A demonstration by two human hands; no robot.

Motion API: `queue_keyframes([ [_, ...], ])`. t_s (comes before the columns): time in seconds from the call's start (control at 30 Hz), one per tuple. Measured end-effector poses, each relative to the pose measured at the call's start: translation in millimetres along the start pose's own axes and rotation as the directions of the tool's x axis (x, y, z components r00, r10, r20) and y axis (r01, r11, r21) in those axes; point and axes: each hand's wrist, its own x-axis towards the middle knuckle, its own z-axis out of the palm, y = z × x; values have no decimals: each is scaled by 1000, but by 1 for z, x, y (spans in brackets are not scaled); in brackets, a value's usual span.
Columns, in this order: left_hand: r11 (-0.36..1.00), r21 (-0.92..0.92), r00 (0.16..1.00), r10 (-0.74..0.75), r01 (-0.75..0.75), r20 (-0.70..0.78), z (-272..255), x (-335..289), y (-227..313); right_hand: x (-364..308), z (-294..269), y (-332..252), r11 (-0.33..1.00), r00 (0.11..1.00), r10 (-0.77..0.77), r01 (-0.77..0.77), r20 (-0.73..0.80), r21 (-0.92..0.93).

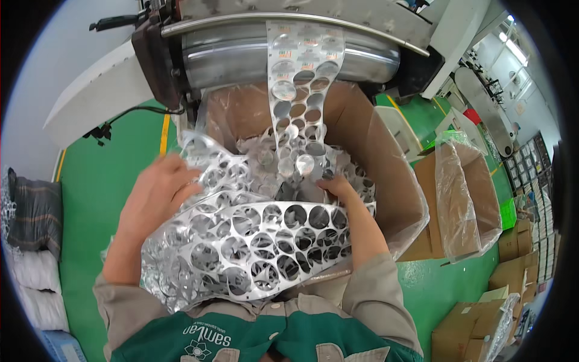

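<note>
Punched silver sheeting (260, 228) lies heaped in and over a plastic-lined cardboard box (386, 163), below a steel roller (229, 63), in my head view. The left hand (158, 192) has a loose, half-open grip, seemingly empty; the right hand (342, 188) reaches among scraps, its grip hidden, so I cannot tell. I'd handle it gently, minding thin edges.

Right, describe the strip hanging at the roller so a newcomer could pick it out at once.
Find the big metal roller across the top. In front of it, a pale strip hangs down into the cardboard box. Unlike the wide silver punched sheet lower down, it carries printed circles above its open holes.
</note>
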Motion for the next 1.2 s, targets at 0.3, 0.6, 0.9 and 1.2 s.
queue_keyframes([
  [0.3,961,199,865,70,-193,498,119,72,11,-66,-11,-96,838,878,-467,402,-104,-368],
  [0.6,883,-232,910,375,-409,-177,37,-37,18,-51,-34,-95,142,832,-554,124,-25,982],
  [0.9,916,-353,968,119,-193,-219,51,-50,-5,-28,-28,-35,801,956,-290,222,-36,-555],
  [1.2,955,-292,961,-24,-59,-275,74,-13,-12,-117,-87,-126,136,875,-431,303,-219,943],
])
